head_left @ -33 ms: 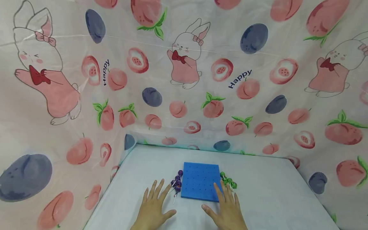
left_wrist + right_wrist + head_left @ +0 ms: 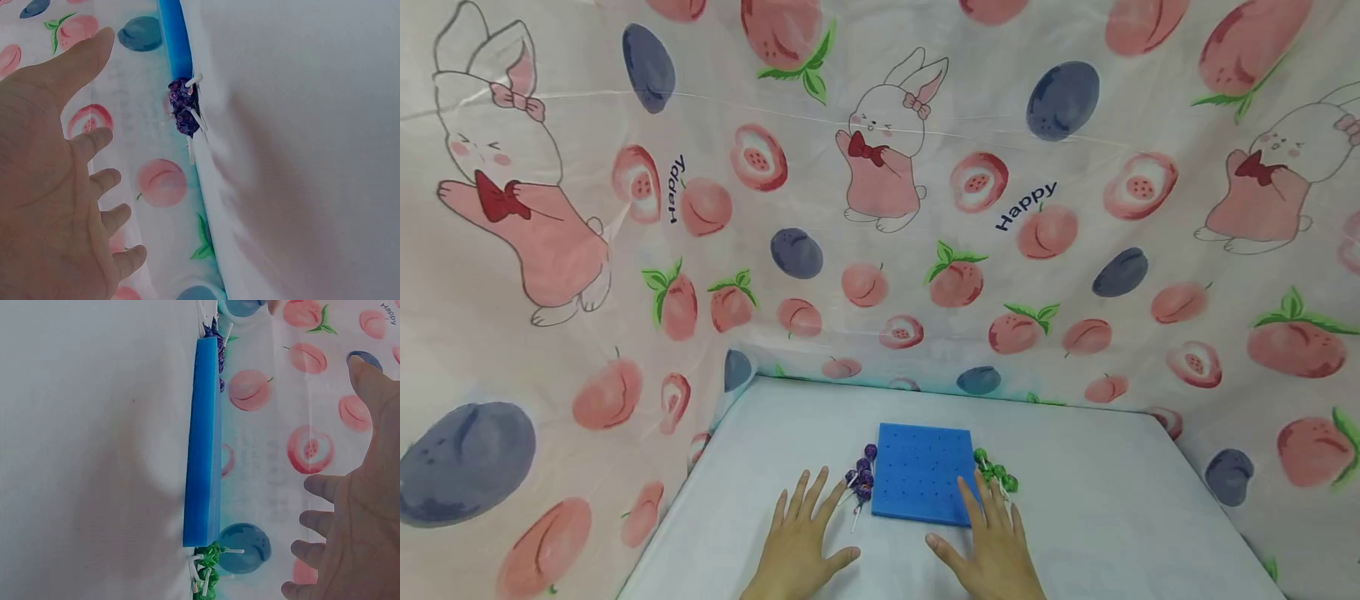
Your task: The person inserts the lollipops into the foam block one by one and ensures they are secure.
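Observation:
A blue foam board point(image 2: 922, 471) dotted with small holes lies flat on the white table. Along its left side is a cluster of purple-wrapped lollipops point(image 2: 864, 479) with white sticks. Green-wrapped lollipops point(image 2: 997, 472) lie along its right side, partly hidden by fingers in the head view. My left hand point(image 2: 801, 533), fingers spread, hovers near the purple lollipops and holds nothing. Over the board's near right corner in the head view, my right hand point(image 2: 996, 542) is spread and holds nothing. In the wrist views, the left palm point(image 2: 50, 181) and the right palm point(image 2: 362, 512) are apart from the lollipops.
The white tabletop point(image 2: 1120, 500) stretches out on both sides of the board. Behind and to the sides hangs a curtain point(image 2: 820, 333) printed with rabbits, peaches and dark blue fruit.

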Demonstrator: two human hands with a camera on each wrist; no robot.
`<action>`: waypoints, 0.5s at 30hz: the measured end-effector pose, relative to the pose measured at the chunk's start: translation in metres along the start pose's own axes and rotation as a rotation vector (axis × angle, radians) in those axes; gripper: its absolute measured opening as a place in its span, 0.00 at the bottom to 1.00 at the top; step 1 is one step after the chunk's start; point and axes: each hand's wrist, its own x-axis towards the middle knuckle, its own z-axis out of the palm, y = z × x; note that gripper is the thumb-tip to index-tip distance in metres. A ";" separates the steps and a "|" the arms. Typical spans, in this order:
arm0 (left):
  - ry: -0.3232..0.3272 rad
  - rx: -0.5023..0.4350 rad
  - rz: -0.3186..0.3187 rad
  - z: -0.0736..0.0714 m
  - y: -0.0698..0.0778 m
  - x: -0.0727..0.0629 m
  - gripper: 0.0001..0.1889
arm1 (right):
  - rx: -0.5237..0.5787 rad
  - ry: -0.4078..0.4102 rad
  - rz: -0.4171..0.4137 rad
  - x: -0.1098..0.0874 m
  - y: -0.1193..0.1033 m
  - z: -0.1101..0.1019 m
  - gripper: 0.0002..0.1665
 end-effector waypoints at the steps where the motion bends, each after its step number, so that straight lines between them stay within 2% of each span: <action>1: -0.002 -0.001 -0.005 0.001 0.000 0.000 0.50 | -0.001 -0.005 -0.001 0.001 0.000 0.000 0.63; 9: 0.026 -0.014 -0.019 0.004 -0.003 0.005 0.50 | -0.032 0.053 -0.042 0.010 0.003 -0.003 0.61; 15: 0.072 -0.041 0.015 0.006 -0.005 0.001 0.48 | 0.001 0.078 -0.037 0.010 0.011 -0.007 0.60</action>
